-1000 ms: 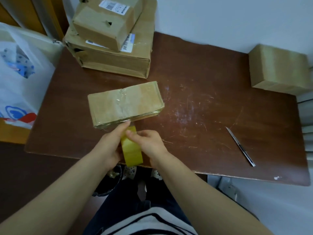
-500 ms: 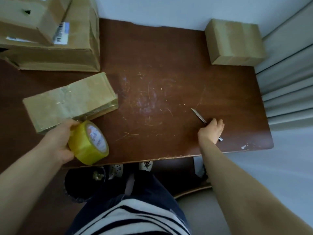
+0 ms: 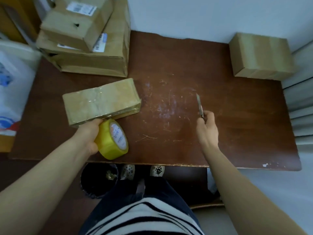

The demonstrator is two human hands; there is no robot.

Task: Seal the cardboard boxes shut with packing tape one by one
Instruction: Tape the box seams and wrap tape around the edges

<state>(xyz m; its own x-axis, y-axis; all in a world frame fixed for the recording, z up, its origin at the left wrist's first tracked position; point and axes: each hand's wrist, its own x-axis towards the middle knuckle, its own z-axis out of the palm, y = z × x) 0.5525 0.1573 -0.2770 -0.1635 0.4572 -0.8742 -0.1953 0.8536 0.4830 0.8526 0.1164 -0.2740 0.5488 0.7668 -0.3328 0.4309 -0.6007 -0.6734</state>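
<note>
1. Near the front edge of the table (image 3: 220,119), left of its middle: left hand (image 3: 88,133) wrapped round the yellow tape roll (image 3: 111,141), fingers curled over the roll's outer band, forearm reaching in from the lower left.
2. Held on edge, printed core face turned up and to the right, just at the near side of the flat cardboard box (image 3: 101,100), with the knuckles against that side.
3. Left of the table's centre: the flat cardboard box lying skewed, right end farther back, glossy tape across its top and along its near edge.
4. Over the right half of the table, well apart from the roll: right hand (image 3: 207,129) lifted, back of the hand up, fingers curled and pinching the lower end of a thin knife (image 3: 199,104); blade pointing toward the back edge, forearm coming in from the lower right.
5. At the far left corner: a large cardboard box (image 3: 94,61) with a smaller labelled box (image 3: 76,22) stacked askew on top.
6. At the far right corner: a closed box (image 3: 260,56) standing alone.
7. Beyond the left edge: a white plastic bag (image 3: 11,92). Under the front edge: a dark bin (image 3: 94,184) and two spotted shoes (image 3: 157,170).
</note>
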